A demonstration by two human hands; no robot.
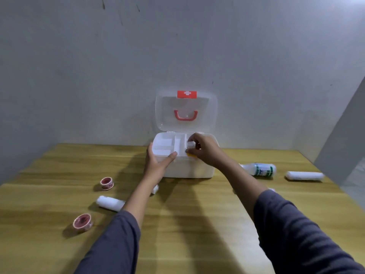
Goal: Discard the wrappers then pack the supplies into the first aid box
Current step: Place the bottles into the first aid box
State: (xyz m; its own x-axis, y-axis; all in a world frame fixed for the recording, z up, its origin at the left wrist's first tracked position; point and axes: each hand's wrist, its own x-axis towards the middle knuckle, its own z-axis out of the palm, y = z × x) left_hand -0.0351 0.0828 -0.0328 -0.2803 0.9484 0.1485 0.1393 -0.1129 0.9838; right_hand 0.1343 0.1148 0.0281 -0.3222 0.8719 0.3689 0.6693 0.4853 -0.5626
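Observation:
A white first aid box [194, 171] stands open at the back of the wooden table, its clear lid [209, 115] upright with a red handle and a red cross label. My left hand [158, 160] grips the box's front left edge. Over the right compartment of the inner tray, my right hand [205, 150] holds a small bottle [191, 145] with a white cap and a yellow part. On the table lie two red tape rolls [106, 183] [82, 223], two white bandage rolls [110, 203] [304, 176] and a white bottle with a green label [260, 169].
A grey wall rises right behind the box. A small white item [155, 189] peeks out beside my left forearm, and another [272, 189] behind my right forearm. The table's right edge runs near the far bandage roll.

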